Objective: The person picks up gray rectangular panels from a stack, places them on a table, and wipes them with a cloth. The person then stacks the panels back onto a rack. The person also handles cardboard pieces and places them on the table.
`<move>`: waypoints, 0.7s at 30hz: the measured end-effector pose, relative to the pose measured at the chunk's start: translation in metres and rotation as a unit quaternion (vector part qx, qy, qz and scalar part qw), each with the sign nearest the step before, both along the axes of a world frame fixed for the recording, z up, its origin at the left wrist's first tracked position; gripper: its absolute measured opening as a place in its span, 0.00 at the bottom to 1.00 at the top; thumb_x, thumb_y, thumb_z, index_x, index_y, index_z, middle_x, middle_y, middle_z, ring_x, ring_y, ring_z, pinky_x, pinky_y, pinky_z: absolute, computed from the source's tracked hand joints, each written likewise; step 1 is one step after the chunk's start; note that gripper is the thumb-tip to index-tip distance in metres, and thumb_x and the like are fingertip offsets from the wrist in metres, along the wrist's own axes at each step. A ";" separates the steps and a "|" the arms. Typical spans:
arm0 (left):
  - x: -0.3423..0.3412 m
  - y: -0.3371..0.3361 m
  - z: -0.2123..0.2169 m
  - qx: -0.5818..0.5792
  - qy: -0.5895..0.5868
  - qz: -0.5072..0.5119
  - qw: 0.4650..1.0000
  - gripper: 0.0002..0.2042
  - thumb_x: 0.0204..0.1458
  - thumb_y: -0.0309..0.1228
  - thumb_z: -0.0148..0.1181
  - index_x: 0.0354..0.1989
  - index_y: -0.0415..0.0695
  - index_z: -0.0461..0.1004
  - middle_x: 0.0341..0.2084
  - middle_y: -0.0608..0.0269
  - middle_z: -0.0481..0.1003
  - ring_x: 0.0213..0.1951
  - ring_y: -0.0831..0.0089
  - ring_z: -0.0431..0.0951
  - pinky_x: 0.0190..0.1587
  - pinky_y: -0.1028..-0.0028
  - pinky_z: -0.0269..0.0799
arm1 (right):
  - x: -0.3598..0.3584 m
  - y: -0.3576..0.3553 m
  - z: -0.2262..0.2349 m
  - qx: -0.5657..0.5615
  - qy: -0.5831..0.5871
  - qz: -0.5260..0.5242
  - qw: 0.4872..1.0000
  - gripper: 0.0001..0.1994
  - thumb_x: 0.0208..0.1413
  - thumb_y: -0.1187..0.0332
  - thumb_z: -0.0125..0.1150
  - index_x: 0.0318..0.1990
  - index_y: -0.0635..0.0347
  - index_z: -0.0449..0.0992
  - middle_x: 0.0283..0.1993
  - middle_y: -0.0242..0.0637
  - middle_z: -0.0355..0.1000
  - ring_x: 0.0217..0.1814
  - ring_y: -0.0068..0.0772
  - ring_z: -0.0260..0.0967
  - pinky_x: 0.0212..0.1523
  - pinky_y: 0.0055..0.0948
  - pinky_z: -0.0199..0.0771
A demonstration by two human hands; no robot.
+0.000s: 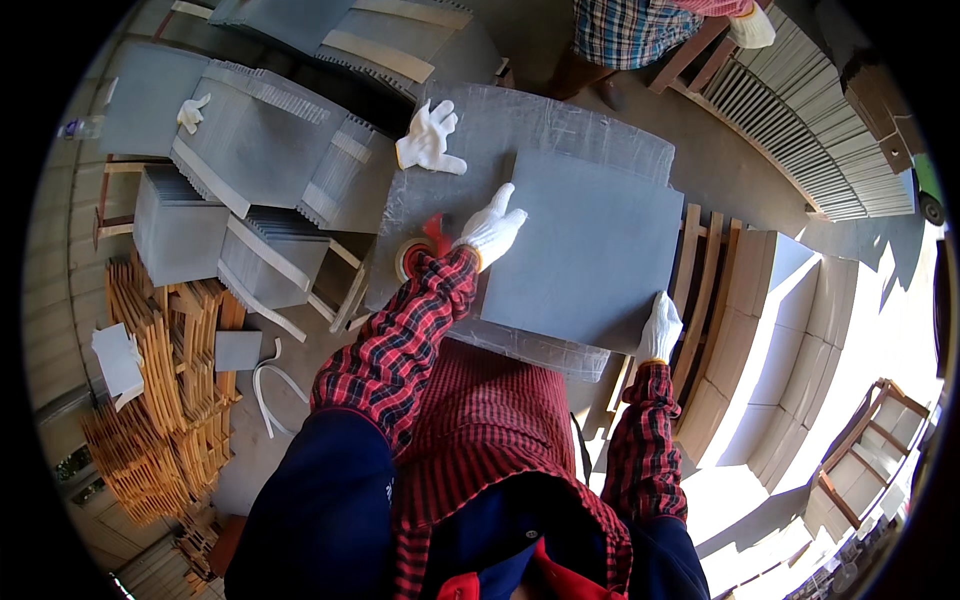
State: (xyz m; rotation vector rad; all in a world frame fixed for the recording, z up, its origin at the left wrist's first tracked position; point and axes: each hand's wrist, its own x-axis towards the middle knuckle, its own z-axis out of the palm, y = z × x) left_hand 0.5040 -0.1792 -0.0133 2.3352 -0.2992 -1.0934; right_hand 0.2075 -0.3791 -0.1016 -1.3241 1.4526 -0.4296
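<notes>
Stacked grey panels [255,125] stand left of both hands. The gloved left hand [488,230], fingers extended and unclenched, is at the slab's [590,245] left edge; the slab lies between the hands. The right hand [661,328] is at its right edge, grasp undeterminable. Even, level support should best protect the corners.

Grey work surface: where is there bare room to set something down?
The widest free patch is the far strip of the work surface, between the loose white glove and the grey panel. A smaller one lies between that glove and the left hand. The left edge is crowded by the red roll and sleeve.
</notes>
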 end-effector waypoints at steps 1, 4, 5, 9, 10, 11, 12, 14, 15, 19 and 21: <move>0.007 0.003 -0.006 -0.013 -0.006 -0.007 1.000 0.34 0.61 0.50 0.47 0.75 0.54 0.52 0.57 0.37 0.73 0.56 0.36 0.73 0.59 0.51 0.68 | 0.001 0.000 0.000 -0.004 -0.002 0.003 1.000 0.20 0.68 0.61 0.56 0.53 0.72 0.78 0.48 0.42 0.81 0.48 0.32 0.76 0.53 0.31 0.73; 0.020 0.002 0.023 0.019 -0.012 -0.017 1.000 0.33 0.63 0.48 0.47 0.75 0.47 0.53 0.68 0.44 0.64 0.68 0.47 0.64 0.68 0.59 0.59 | 0.000 0.000 -0.007 -0.017 -0.001 0.008 1.000 0.20 0.69 0.60 0.56 0.53 0.72 0.78 0.48 0.43 0.81 0.48 0.33 0.76 0.54 0.32 0.72; 0.022 0.005 0.023 -0.011 -0.035 -0.017 0.999 0.32 0.64 0.46 0.49 0.74 0.45 0.54 0.67 0.44 0.66 0.67 0.50 0.66 0.67 0.62 0.61 | 0.000 0.001 -0.006 -0.022 0.002 0.007 1.000 0.20 0.69 0.60 0.56 0.52 0.72 0.79 0.48 0.43 0.81 0.48 0.33 0.76 0.54 0.32 0.72; 0.005 0.027 0.031 -0.172 0.084 0.090 0.977 0.30 0.66 0.40 0.52 0.74 0.42 0.55 0.69 0.51 0.64 0.67 0.63 0.66 0.66 0.69 0.62 | -0.009 -0.005 -0.002 -0.034 0.040 0.080 0.995 0.22 0.68 0.57 0.58 0.56 0.71 0.77 0.49 0.39 0.80 0.48 0.29 0.75 0.53 0.30 0.72; -0.008 0.039 0.019 -0.192 0.076 0.118 0.971 0.31 0.64 0.42 0.53 0.72 0.40 0.57 0.64 0.50 0.69 0.65 0.61 0.69 0.65 0.69 0.62 | -0.007 -0.003 0.013 -0.071 0.063 0.133 0.987 0.21 0.68 0.58 0.57 0.57 0.67 0.77 0.50 0.42 0.80 0.51 0.34 0.76 0.56 0.32 0.72; -0.022 0.053 0.011 -0.207 0.104 0.149 0.961 0.31 0.65 0.42 0.53 0.72 0.40 0.56 0.64 0.51 0.69 0.65 0.63 0.69 0.65 0.70 0.62 | -0.004 0.002 0.026 -0.109 0.089 0.142 0.980 0.20 0.67 0.58 0.57 0.57 0.65 0.78 0.51 0.43 0.80 0.52 0.36 0.76 0.57 0.33 0.72; -0.038 0.060 0.007 -0.226 0.123 0.178 0.950 0.31 0.65 0.41 0.53 0.73 0.39 0.56 0.65 0.52 0.69 0.65 0.65 0.68 0.65 0.70 0.61 | -0.004 0.009 0.039 -0.149 0.119 0.143 0.971 0.20 0.67 0.58 0.57 0.58 0.62 0.78 0.52 0.43 0.80 0.54 0.38 0.76 0.59 0.34 0.72; -0.060 0.079 0.011 -0.223 0.200 0.210 0.931 0.32 0.68 0.39 0.51 0.77 0.44 0.48 0.73 0.54 0.56 0.73 0.63 0.57 0.73 0.61 0.51 | -0.011 0.014 0.071 -0.261 0.167 0.168 0.936 0.18 0.67 0.59 0.57 0.58 0.56 0.79 0.56 0.43 0.78 0.58 0.42 0.76 0.60 0.36 0.73; -0.074 0.081 0.015 -0.222 0.215 0.254 0.916 0.32 0.68 0.40 0.51 0.77 0.43 0.48 0.73 0.54 0.57 0.73 0.63 0.57 0.72 0.61 0.52 | -0.017 0.010 0.087 -0.310 0.188 0.147 0.920 0.18 0.68 0.59 0.57 0.59 0.57 0.78 0.58 0.43 0.77 0.59 0.39 0.76 0.60 0.36 0.74; -0.103 0.098 0.007 -0.229 0.233 0.316 0.891 0.32 0.68 0.43 0.50 0.76 0.44 0.49 0.73 0.54 0.57 0.74 0.61 0.56 0.73 0.58 0.49 | -0.073 -0.016 0.079 -0.183 0.133 0.132 0.965 0.19 0.69 0.62 0.53 0.61 0.65 0.75 0.61 0.44 0.75 0.62 0.39 0.73 0.65 0.34 0.69; -0.107 0.102 -0.003 -0.230 0.255 0.338 0.876 0.33 0.68 0.45 0.50 0.76 0.45 0.49 0.73 0.54 0.55 0.74 0.60 0.54 0.74 0.58 0.47 | -0.091 -0.007 0.067 -0.086 0.105 0.144 0.980 0.21 0.70 0.61 0.52 0.63 0.65 0.73 0.63 0.44 0.74 0.64 0.38 0.72 0.65 0.34 0.68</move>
